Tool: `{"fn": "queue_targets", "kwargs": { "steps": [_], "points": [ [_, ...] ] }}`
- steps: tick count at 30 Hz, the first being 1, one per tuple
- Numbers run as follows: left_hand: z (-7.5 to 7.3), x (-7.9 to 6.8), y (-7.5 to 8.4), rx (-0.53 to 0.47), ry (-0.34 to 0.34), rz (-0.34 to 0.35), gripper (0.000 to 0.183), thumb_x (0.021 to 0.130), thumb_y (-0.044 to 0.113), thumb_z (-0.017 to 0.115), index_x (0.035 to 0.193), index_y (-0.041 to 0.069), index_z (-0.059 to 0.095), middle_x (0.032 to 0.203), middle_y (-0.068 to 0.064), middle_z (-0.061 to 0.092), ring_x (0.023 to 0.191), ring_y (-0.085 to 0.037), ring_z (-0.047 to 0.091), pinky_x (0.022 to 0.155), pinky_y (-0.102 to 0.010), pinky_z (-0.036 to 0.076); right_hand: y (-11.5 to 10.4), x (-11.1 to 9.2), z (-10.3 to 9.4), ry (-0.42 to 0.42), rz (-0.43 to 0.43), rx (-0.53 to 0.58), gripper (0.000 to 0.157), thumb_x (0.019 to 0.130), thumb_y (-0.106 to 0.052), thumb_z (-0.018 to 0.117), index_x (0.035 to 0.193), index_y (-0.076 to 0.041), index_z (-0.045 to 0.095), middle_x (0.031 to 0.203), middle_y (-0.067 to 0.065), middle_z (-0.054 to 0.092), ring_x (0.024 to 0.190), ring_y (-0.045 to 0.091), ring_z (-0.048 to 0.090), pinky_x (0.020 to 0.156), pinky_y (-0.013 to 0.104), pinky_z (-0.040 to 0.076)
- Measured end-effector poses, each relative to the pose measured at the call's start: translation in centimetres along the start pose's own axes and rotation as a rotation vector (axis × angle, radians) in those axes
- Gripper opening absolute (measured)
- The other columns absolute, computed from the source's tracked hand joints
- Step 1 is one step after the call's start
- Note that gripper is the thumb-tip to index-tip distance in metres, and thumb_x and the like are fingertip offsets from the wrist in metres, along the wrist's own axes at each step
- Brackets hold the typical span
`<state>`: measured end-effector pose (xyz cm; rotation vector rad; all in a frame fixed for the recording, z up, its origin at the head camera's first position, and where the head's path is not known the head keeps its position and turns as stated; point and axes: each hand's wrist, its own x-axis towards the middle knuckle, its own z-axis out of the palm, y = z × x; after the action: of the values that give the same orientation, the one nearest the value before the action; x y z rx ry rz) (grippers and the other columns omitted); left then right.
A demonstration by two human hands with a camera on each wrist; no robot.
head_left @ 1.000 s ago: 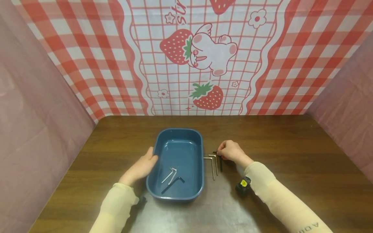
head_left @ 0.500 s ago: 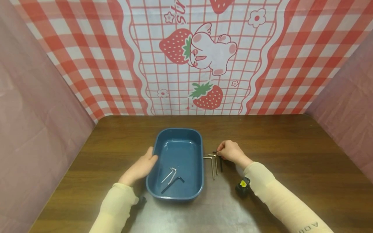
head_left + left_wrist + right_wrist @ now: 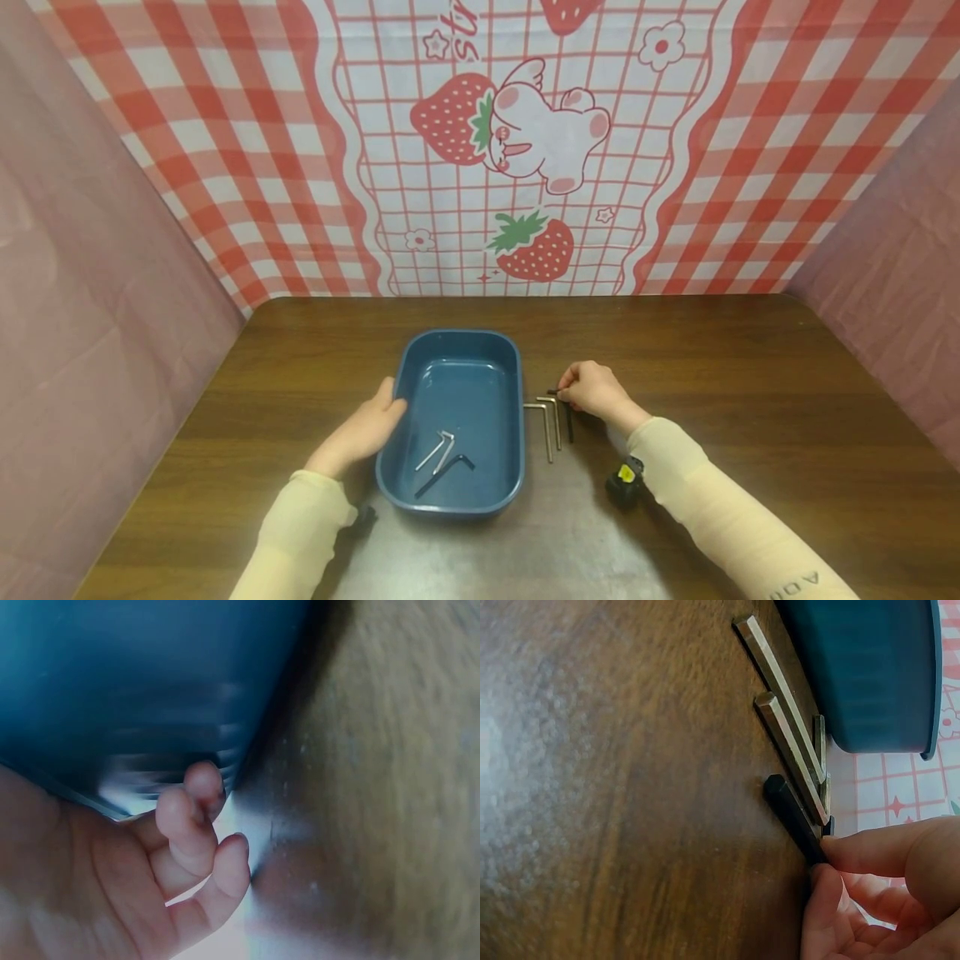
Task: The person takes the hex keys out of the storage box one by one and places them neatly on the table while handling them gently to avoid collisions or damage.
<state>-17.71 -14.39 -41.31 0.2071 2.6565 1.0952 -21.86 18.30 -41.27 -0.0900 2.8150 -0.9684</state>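
Note:
My left hand (image 3: 363,429) holds the left side of a blue rectangular tub (image 3: 468,392), its thumb over the rim and its fingers curled against the outer wall, as the left wrist view (image 3: 187,847) shows. Inside the tub lie two silver hex keys (image 3: 446,454) and a black one. To the right of the tub, my right hand (image 3: 600,390) pinches a black hex key (image 3: 791,814) between thumb and finger near its bend. That key lies along the table, its long arm toward me. Two brass-coloured hex keys (image 3: 780,690) rest side by side between it and the tub.
The brown wooden table (image 3: 712,358) ends at a red-checked strawberry cloth (image 3: 525,167) hanging behind. Pink curtains (image 3: 97,250) stand at both sides. A black wrist camera (image 3: 624,483) hangs below my right cuff.

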Motion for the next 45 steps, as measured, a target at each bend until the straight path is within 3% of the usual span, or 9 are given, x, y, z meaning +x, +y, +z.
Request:
{"fn": "queue_targets", "kwargs": {
  "steps": [7, 22, 29, 33, 40, 45],
  "points": [
    [0.0, 0.0, -0.1, 0.003, -0.010, -0.001, 0.047, 0.097, 0.027, 0.025, 0.135, -0.001, 0.022, 0.133, -0.029, 0.040, 0.117, -0.040, 0.047, 0.096, -0.051, 0.038, 0.1, 0.0, 0.0, -0.001, 0.005, 0.006, 0.006, 0.076, -0.010, 0.066, 0.077, -0.004, 0.064, 0.067, 0.001, 0.061, 0.054, 0.009, 0.055, 0.052, 0.022, 0.046],
    [0.1, 0.0, 0.1, 0.005, 0.011, -0.006, 0.038, 0.096, 0.026, 0.027, 0.127, 0.002, 0.030, 0.123, -0.028, 0.050, 0.108, -0.036, 0.054, 0.090, -0.050, 0.042, -0.1, -0.1, -0.1, -0.013, 0.040, 0.039, 0.008, 0.076, -0.011, 0.065, 0.078, -0.003, 0.063, 0.066, 0.002, 0.060, 0.053, 0.008, 0.055, 0.052, 0.021, 0.047],
    [0.0, 0.0, 0.1, -0.001, 0.004, -0.012, 0.041, 0.097, 0.027, 0.026, 0.130, 0.002, 0.028, 0.127, -0.028, 0.046, 0.112, -0.038, 0.051, 0.093, -0.050, 0.040, -0.5, -0.4, -0.5, -0.030, 0.071, 0.054, 0.009, 0.078, -0.011, 0.065, 0.079, -0.003, 0.062, 0.069, 0.003, 0.059, 0.054, 0.008, 0.055, 0.052, 0.021, 0.048],
    [0.1, 0.0, 0.0, -0.002, 0.001, -0.007, 0.043, 0.097, 0.026, 0.026, 0.132, 0.001, 0.027, 0.129, -0.028, 0.044, 0.114, -0.039, 0.049, 0.094, -0.051, 0.039, -0.6, -0.5, -0.8, -0.031, 0.065, 0.037, 0.009, 0.079, -0.012, 0.064, 0.079, -0.003, 0.062, 0.067, 0.003, 0.059, 0.054, 0.009, 0.055, 0.052, 0.021, 0.048],
    [0.1, 0.0, 0.0, -0.010, 0.012, 0.000, 0.036, 0.097, 0.025, 0.028, 0.124, 0.002, 0.032, 0.119, -0.027, 0.052, 0.105, -0.034, 0.055, 0.089, -0.049, 0.043, -1.3, -0.6, -1.4, -0.003, -0.006, -0.031, 0.010, 0.079, -0.014, 0.063, 0.079, -0.004, 0.062, 0.059, 0.000, 0.056, 0.052, 0.009, 0.052, 0.051, 0.024, 0.043],
    [0.1, 0.0, 0.0, -0.005, 0.013, 0.006, 0.038, 0.097, 0.025, 0.027, 0.127, 0.001, 0.030, 0.124, -0.028, 0.048, 0.110, -0.037, 0.052, 0.092, -0.050, 0.041, -2.1, -0.6, -1.6, 0.011, -0.043, -0.067, 0.010, 0.078, -0.016, 0.064, 0.080, -0.006, 0.062, 0.060, 0.000, 0.057, 0.056, 0.011, 0.053, 0.052, 0.025, 0.041]
  ]
}}
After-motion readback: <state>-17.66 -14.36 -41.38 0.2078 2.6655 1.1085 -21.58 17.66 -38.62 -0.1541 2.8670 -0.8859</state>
